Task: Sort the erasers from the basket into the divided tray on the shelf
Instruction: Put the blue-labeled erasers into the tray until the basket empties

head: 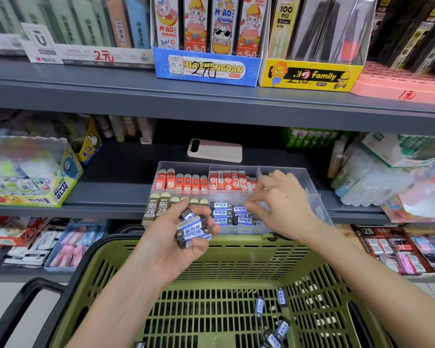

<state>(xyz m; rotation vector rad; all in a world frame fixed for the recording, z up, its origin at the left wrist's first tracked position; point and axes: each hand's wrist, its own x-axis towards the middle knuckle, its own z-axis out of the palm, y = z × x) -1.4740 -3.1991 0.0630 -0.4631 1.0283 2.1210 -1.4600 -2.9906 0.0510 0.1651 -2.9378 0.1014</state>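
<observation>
Left hand (171, 237) is curled round a stack of blocky erasers (192, 228) in glossy blue-white sleeves. Right hand (284, 204) hovers blurry over the clear plastic divided tray (317, 207), fingers bent, can't tell if it's pinching anything. Loose erasers (259, 306) lie below both hands in the green slatted basket (236, 241).

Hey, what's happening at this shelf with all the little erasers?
A person is sorting erasers at a shop shelf. Their left hand grips a small stack of blue-and-black erasers above a green basket, where a few loose erasers lie on the bottom. Their right hand is over the clear divided tray, by the compartment with matching blue erasers; it is blurred, so whether it holds one is unclear. Other compartments hold red erasers and brown erasers.
</observation>
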